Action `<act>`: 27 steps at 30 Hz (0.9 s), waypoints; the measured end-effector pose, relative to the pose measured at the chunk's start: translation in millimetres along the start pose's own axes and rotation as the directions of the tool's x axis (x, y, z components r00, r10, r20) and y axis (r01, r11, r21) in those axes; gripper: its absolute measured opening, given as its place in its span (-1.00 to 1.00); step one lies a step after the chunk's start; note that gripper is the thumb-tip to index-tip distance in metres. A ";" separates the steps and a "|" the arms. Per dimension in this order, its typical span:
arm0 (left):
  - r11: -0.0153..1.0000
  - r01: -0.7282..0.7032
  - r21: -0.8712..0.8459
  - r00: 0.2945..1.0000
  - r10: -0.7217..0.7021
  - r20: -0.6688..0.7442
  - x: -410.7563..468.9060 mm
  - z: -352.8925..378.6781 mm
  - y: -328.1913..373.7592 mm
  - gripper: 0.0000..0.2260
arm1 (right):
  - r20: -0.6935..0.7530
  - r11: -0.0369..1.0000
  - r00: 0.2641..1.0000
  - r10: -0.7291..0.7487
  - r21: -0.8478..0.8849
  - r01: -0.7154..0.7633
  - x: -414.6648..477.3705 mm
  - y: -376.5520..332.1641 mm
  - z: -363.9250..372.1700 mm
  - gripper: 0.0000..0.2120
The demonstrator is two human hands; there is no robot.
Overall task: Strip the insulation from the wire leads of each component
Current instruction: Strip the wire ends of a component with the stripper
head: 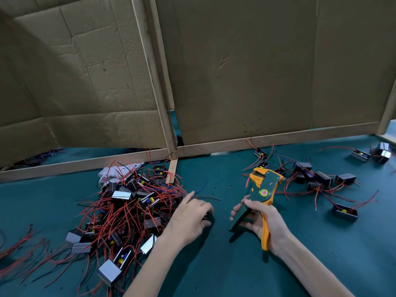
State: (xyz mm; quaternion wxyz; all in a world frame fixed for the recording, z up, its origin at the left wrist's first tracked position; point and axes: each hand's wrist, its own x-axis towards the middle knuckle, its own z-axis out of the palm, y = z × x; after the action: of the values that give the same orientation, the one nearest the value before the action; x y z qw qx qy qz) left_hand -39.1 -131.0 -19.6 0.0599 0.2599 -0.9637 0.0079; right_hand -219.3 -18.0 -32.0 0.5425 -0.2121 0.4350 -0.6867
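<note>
A tangled pile of small black box components [128, 213] with red and black wire leads lies on the green table at the left. My left hand [189, 217] rests at the pile's right edge, its fingers curled round one dark component [209, 216] that is mostly hidden. Its thin dark lead [209, 197] trails off to the right. My right hand [263, 221] grips the handles of a green and orange wire stripper [260, 196], jaws pointing up and away, nothing between them. A second, looser group of components [315, 177] lies at the right.
A cardboard screen on a wooden frame [267, 140] stands across the back of the table. A crumpled white cloth [113, 173] lies behind the left pile. Loose red wires [19, 249] trail at the far left. Two more components [372, 155] sit far right.
</note>
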 end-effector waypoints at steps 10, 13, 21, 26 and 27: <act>0.594 -0.045 -0.804 0.872 -0.369 -0.321 16.6 -20.7 11.1 -0.94 | 0.113 0.998 0.992 0.047 -0.047 -0.042 -7.1 -4.7 3.9 -0.77; 0.454 -0.073 -0.888 0.836 -0.457 -0.303 17.5 -30.6 10.3 -0.90 | 0.192 0.995 0.976 0.099 -0.052 -0.091 -10.4 -4.7 5.5 -0.74; 0.493 0.140 -0.859 0.846 -0.510 -0.154 15.2 -31.7 7.1 -0.70 | 0.269 0.985 0.948 0.168 -0.079 -0.152 -12.0 -3.7 8.0 -0.71; 0.666 0.053 -0.744 0.892 -0.367 -0.265 13.4 -36.8 13.9 -0.75 | 0.265 0.986 0.950 0.166 -0.077 -0.150 -12.2 -5.5 7.9 -0.71; 0.674 0.009 -0.739 0.891 -0.341 -0.300 12.6 -41.0 15.7 -0.75 | 0.268 0.987 0.950 0.159 -0.074 -0.144 -12.5 -6.0 7.5 -0.70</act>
State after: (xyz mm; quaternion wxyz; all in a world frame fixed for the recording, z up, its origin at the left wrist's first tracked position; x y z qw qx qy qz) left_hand -53.3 -121.9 22.8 0.3601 0.3011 -0.8224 -0.3215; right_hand -212.9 -8.9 -20.8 0.6426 -0.2851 0.3890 -0.5954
